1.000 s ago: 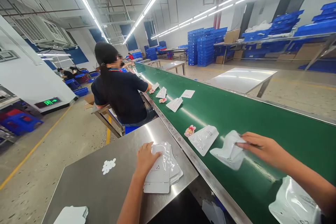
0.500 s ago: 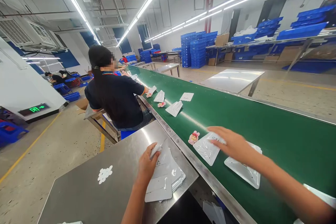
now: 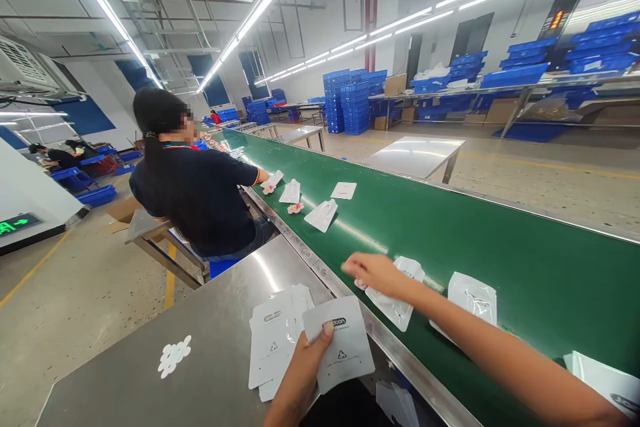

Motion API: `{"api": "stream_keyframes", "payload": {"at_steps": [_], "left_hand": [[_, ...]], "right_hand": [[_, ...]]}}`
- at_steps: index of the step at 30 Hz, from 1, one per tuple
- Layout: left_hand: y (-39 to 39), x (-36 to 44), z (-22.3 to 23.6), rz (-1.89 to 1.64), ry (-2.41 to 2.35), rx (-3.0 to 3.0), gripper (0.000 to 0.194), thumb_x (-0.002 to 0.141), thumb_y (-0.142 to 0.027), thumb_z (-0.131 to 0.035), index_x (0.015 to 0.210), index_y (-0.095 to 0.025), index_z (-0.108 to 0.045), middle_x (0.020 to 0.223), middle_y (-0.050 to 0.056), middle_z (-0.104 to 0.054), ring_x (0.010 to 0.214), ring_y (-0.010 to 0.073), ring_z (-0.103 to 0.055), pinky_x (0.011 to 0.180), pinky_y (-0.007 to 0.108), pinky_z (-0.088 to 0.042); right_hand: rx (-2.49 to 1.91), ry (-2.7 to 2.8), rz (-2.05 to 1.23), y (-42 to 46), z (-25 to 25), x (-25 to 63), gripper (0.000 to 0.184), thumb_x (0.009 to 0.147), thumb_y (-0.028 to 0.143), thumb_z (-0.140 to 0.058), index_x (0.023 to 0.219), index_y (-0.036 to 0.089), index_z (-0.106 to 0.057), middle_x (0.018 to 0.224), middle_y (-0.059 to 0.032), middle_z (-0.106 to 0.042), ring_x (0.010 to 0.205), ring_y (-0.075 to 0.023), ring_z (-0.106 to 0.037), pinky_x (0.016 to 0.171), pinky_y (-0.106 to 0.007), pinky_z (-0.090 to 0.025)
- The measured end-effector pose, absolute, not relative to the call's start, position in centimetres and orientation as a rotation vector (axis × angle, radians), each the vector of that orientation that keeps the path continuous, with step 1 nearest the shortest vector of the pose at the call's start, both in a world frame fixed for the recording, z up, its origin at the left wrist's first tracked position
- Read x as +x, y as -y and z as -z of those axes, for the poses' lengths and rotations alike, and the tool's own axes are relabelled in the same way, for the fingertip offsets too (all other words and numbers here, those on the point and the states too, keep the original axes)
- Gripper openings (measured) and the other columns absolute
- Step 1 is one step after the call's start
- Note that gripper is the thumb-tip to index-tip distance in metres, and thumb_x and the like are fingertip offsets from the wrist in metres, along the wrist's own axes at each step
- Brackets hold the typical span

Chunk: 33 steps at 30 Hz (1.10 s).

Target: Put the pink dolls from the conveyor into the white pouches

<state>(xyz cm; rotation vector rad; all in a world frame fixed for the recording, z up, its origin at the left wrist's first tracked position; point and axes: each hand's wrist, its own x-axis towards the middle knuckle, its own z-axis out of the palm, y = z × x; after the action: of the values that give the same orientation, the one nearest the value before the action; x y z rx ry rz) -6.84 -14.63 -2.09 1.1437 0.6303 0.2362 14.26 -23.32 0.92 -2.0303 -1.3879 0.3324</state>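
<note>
one held pouch (image 3: 350,347), in the left hand (image 3: 307,361), on the near side of the green belt (image 3: 450,227)

in the head view, the left hand's thumb and fingers are clamped on that pouch, printed face showing; a pouch pile (image 3: 274,337) lies on the metal table (image 3: 215,320) beside the belt, with a white sticker-like cluster (image 3: 175,357) farther from the belt. the right hand (image 3: 377,273) is over the belt, fingers blurred: i cannot tell whether they close on anything. a mostly hidden pinkish toy (image 3: 359,284) shows just below its fingertips, and a second pouch (image 3: 401,315) lies on the belt, partly under the forearm. a co-worker (image 3: 195,193) sits farther along the belt's near side.
</note>
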Motion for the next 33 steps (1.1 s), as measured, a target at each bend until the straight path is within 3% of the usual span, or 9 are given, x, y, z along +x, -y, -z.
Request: {"api": "stream_keyframes", "payload": {"at_steps": [3,5,8,13,17,24,28,30,33], "left_hand": [[14.9,-6.0,2.0,-0.327,-0.645,1.145,0.046,0.066,-0.048,-0.069,0.096,-0.014,-0.066,0.085,0.008,-0.068,0.082,0.0211,-0.061,0.074,0.031,-0.046],[14.8,-5.6,1.9,-0.364,-0.618,1.184,0.039,0.065,-0.045,-0.072,0.085,-0.012,-0.067,0.075,0.005,-0.066,0.074,0.0181,-0.059,0.068,0.028,-0.045],[14.7,-5.0,2.0,-0.402,-0.602,1.252,0.033,0.064,-0.041,-0.073,0.076,-0.012,-0.065,0.065,0.001,-0.061,0.064,0.0133,-0.054,0.063,0.024,-0.042],[15.3,-4.0,2.0,-0.407,-0.610,1.487,0.030,0.065,-0.036,-0.072,0.083,-0.013,-0.063,0.069,0.001,-0.061,0.064,0.0131,-0.052,0.060,0.023,-0.040],[16.0,-3.4,1.5,-0.408,-0.592,1.652,0.027,0.066,-0.032,-0.070,0.087,-0.015,-0.064,0.077,0.002,-0.064,0.071,0.0164,-0.054,0.066,0.025,-0.042],[16.6,-3.5,2.0,-0.416,-0.495,1.702,0.024,0.070,-0.031,-0.067,0.089,-0.017,-0.065,0.085,0.002,-0.067,0.078,0.0185,-0.056,0.071,0.027,-0.043],[16.8,-2.9,2.3,-0.351,-0.405,1.715,0.035,0.067,-0.027,-0.069,0.101,-0.018,-0.063,0.090,0.002,-0.067,0.082,0.0189,-0.057,0.073,0.026,-0.043],[16.6,-2.5,1.8,-0.363,-0.414,1.695,0.041,0.067,-0.026,-0.069,0.106,-0.018,-0.061,0.096,0.002,-0.066,0.088,0.0198,-0.057,0.076,0.026,-0.043],[16.6,-2.2,0.3,-0.420,-0.473,1.721,0.036,0.072,-0.025,-0.063,0.107,-0.018,-0.059,0.097,0.002,-0.066,0.088,0.0188,-0.057,0.077,0.027,-0.044]], "right_hand": [[-2.329,1.149,-0.376,23.1,0.3,18.7,0.039,0.084,0.051,-0.046,0.071,0.017,-0.060,0.066,-0.0071,-0.062,0.064,-0.0205,-0.059,0.056,-0.028,-0.038],[-2.291,1.209,-0.497,23.0,1.1,20.2,0.035,0.077,0.048,-0.057,0.060,0.017,-0.058,0.058,-0.0049,-0.061,0.058,-0.0187,-0.058,0.052,-0.026,-0.038],[-2.142,1.289,-0.574,23.0,1.4,20.3,0.031,0.076,0.045,-0.058,0.061,0.018,-0.058,0.056,-0.0006,-0.060,0.054,-0.0140,-0.055,0.050,-0.023,-0.038],[-1.838,1.195,-0.408,23.7,-1.9,17.0,0.032,0.085,0.048,-0.044,0.078,0.019,-0.055,0.067,0.0008,-0.060,0.060,-0.0113,-0.052,0.055,-0.023,-0.039],[-1.547,1.124,-0.453,25.5,-5.6,14.1,0.032,0.083,0.050,-0.049,0.078,0.019,-0.055,0.063,0.0021,-0.055,0.054,-0.0095,-0.046,0.049,-0.021,-0.036],[-1.818,1.321,-0.437,28.3,-7.4,12.7,0.027,0.084,0.041,-0.050,0.068,0.020,-0.055,0.060,0.0031,-0.058,0.052,-0.0092,-0.046,0.045,-0.020,-0.030],[-1.876,1.476,-0.436,28.4,-6.9,12.1,0.012,0.082,0.033,-0.056,0.078,0.022,-0.058,0.061,0.0044,-0.061,0.053,-0.0107,-0.051,0.047,-0.021,-0.033],[-1.892,1.582,-0.282,28.1,-6.4,11.6,0.010,0.085,0.030,-0.053,0.085,0.023,-0.060,0.073,0.0022,-0.065,0.064,-0.0131,-0.056,0.056,-0.023,-0.040],[-1.827,1.819,0.013,28.1,-5.8,10.6,0.024,0.089,0.036,-0.047,0.087,0.021,-0.066,0.117,-0.0049,-0.057,0.104,-0.0210,-0.051,0.087,-0.036,-0.040]]}}
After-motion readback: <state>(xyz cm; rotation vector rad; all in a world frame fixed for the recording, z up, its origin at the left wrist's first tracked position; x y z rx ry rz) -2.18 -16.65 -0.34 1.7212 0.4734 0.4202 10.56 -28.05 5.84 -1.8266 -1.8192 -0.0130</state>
